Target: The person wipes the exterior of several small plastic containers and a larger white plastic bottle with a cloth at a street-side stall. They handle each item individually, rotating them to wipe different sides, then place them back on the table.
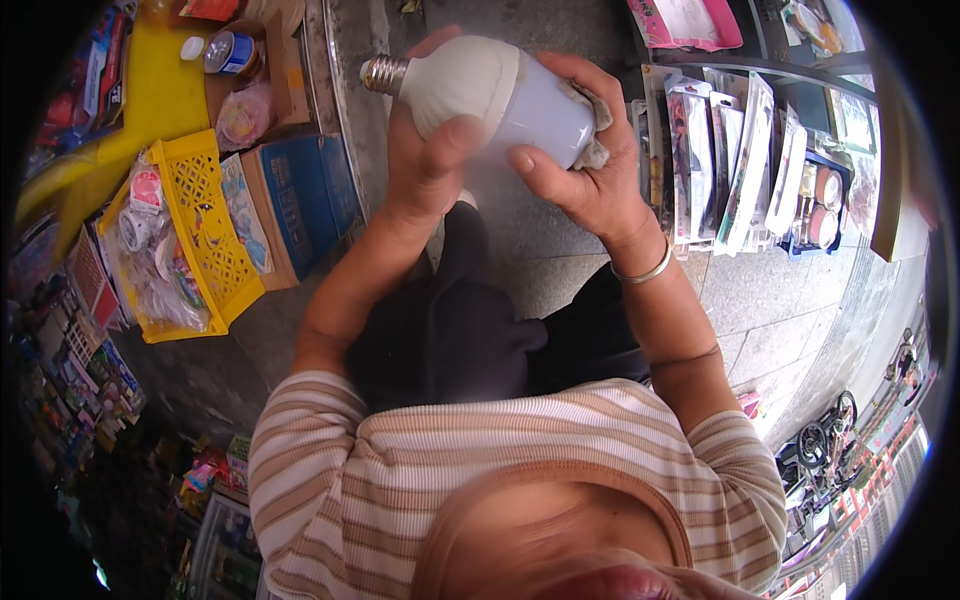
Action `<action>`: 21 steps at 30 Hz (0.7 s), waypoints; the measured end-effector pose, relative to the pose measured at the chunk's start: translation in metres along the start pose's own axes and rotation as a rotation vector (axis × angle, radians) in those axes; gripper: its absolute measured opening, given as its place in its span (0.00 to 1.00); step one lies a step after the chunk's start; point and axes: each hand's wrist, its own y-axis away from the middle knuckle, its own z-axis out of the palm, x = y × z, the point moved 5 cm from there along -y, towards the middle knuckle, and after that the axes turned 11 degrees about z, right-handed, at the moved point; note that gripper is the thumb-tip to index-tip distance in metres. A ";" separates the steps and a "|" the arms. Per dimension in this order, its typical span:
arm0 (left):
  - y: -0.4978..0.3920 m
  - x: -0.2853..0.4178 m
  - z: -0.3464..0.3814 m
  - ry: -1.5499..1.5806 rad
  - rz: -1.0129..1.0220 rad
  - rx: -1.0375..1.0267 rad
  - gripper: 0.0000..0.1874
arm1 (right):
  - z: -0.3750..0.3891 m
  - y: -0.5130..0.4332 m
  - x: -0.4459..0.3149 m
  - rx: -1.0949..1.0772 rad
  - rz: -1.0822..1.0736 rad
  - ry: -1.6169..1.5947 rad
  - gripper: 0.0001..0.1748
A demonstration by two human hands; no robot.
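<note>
A large white LED light bulb (480, 94) is held up between both hands, its metal screw base pointing left. My left hand (431, 157) grips the bulb's white body near the base, the thumb across its near side. Around the rounded far end is my right hand (585, 150), with its thumb on the near side and a greyish crumpled cloth (594, 154) pressed between the palm and the bulb. A metal bangle circles the right wrist. Some fingers are hidden behind the bulb.
At the left stand a yellow plastic basket (202, 225) of wrapped items, a blue cardboard box (300, 202) and an open carton (289, 75) with a jar. Packaged goods (690, 157) line a rack at the right, below a pink tray (727, 22). Paved floor lies below.
</note>
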 end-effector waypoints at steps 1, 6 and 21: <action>0.000 0.001 0.001 0.021 0.013 0.001 0.48 | -0.001 0.000 -0.002 -0.006 -0.007 0.002 0.38; 0.000 0.006 0.007 0.019 0.042 0.014 0.47 | -0.007 0.000 -0.009 -0.034 -0.073 -0.024 0.38; -0.004 0.000 0.016 -0.063 0.065 -0.185 0.49 | -0.018 0.006 -0.013 -0.048 0.221 -0.213 0.30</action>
